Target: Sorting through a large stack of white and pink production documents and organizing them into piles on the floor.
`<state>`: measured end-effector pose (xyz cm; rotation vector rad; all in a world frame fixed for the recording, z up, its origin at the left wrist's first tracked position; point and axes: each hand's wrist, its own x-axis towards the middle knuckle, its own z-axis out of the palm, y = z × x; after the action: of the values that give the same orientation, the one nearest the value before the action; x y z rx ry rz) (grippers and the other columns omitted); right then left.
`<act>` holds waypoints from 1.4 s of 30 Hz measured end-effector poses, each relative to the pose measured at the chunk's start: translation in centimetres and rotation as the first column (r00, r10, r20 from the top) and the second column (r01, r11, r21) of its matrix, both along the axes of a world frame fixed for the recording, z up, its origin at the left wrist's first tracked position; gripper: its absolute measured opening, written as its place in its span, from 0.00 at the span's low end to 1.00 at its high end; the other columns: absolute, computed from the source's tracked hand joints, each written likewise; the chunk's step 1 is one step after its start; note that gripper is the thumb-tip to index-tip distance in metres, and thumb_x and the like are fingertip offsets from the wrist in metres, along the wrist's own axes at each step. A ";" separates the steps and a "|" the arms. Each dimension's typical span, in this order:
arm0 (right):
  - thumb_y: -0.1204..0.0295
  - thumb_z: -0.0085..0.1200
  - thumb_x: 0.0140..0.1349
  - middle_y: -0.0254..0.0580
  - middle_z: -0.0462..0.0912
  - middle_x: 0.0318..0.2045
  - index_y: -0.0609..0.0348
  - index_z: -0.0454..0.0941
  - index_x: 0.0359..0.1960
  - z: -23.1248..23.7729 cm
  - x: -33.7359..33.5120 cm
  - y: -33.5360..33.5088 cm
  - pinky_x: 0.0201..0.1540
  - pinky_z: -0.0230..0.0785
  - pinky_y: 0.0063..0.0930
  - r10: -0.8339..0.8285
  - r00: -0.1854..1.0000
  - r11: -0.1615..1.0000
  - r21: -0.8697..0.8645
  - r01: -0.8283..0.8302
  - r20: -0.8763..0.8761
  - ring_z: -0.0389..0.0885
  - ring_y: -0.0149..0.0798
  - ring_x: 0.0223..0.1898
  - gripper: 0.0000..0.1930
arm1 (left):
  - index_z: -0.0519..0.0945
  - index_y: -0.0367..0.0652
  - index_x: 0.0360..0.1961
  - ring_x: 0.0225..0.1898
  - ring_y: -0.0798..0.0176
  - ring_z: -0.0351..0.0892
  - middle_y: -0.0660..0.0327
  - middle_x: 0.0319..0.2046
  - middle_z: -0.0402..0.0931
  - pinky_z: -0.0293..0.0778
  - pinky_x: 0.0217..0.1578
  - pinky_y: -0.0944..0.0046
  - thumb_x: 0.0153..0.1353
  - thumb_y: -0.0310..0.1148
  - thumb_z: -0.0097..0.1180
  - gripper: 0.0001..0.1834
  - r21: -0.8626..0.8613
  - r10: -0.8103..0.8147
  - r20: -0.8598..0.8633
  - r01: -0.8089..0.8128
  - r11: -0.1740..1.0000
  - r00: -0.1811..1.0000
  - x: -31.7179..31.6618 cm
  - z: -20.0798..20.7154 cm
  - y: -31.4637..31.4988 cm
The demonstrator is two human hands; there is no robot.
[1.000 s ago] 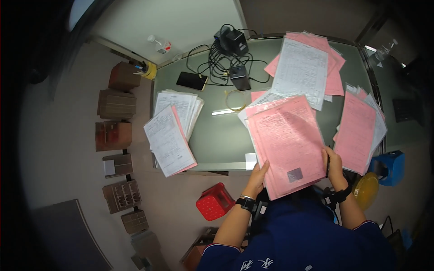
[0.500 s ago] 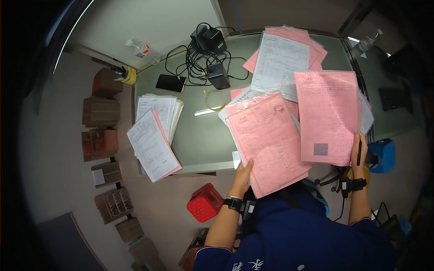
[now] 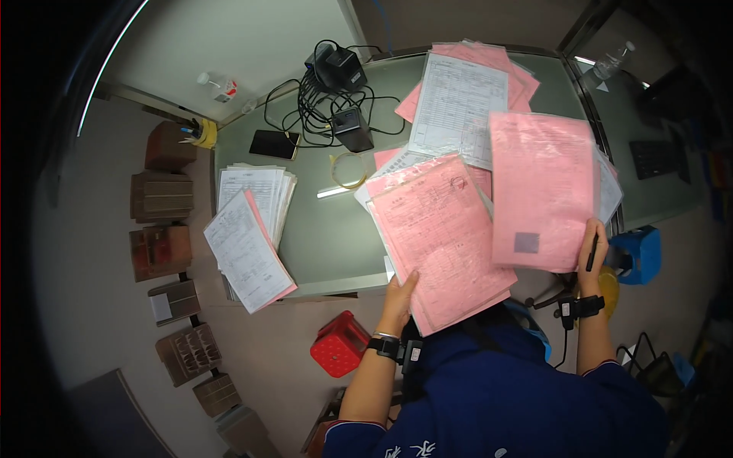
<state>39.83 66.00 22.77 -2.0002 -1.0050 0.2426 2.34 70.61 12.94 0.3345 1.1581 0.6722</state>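
The left hand [image 3: 398, 294] grips the near edge of a pink stack [image 3: 439, 237] lying on the desk [image 3: 328, 229]. The right hand [image 3: 592, 248], with a pen [image 3: 592, 253] between its fingers, pinches a pink sheet [image 3: 540, 189] just right of that stack.

Left hand [image 3: 398, 294] under a pink stack [image 3: 439, 240], right hand [image 3: 592, 248] pinching a pink sheet [image 3: 540, 191] plus a pen [image 3: 592, 253] between fingers.
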 end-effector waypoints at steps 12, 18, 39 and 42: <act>0.73 0.57 0.53 0.44 0.76 0.39 0.59 0.68 0.49 -3.0 -1.6 1.7 0.42 0.66 0.26 0.260 0.943 0.958 -0.066 -0.279 -0.209 0.74 0.36 0.39 0.21 | 0.68 0.32 0.48 0.42 0.61 0.75 0.53 0.44 0.73 0.72 0.44 0.63 0.58 0.27 0.53 0.18 0.033 0.002 -0.049 -0.001 0.999 0.999 0.2 2.5 0.2; 0.67 0.64 0.47 0.40 0.72 0.22 0.61 0.70 0.32 -4.1 -11.6 3.6 0.29 0.64 0.25 0.252 0.911 0.875 -0.325 -0.358 -0.326 0.69 0.31 0.26 0.16 | 0.71 0.32 0.46 0.40 0.65 0.74 0.56 0.42 0.75 0.72 0.42 0.66 0.58 0.28 0.54 0.16 0.170 0.018 -0.156 0.009 0.985 0.988 -0.9 2.9 -0.1; 0.77 0.57 0.49 0.50 0.73 0.46 0.54 0.66 0.53 -4.0 -12.1 13.4 0.47 0.63 0.35 0.511 0.827 0.857 -0.215 -0.469 0.235 0.71 0.50 0.44 0.26 | 0.70 0.31 0.48 0.43 0.66 0.73 0.55 0.44 0.74 0.70 0.44 0.67 0.59 0.29 0.53 0.17 0.138 0.427 -0.288 -0.403 0.904 0.858 -11.0 3.3 -6.6; 0.76 0.57 0.49 0.51 0.74 0.45 0.55 0.67 0.52 -3.4 -15.7 11.9 0.49 0.63 0.36 0.739 0.672 0.669 -0.181 -0.721 0.051 0.71 0.51 0.46 0.25 | 0.69 0.32 0.49 0.43 0.65 0.73 0.56 0.45 0.73 0.70 0.44 0.66 0.60 0.30 0.52 0.18 0.073 0.523 -0.178 -0.519 0.852 0.833 -11.8 3.2 -8.1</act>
<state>24.13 77.89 19.34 -1.6342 -1.9046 0.6524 -9.43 62.55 16.17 0.0943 1.4463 1.1534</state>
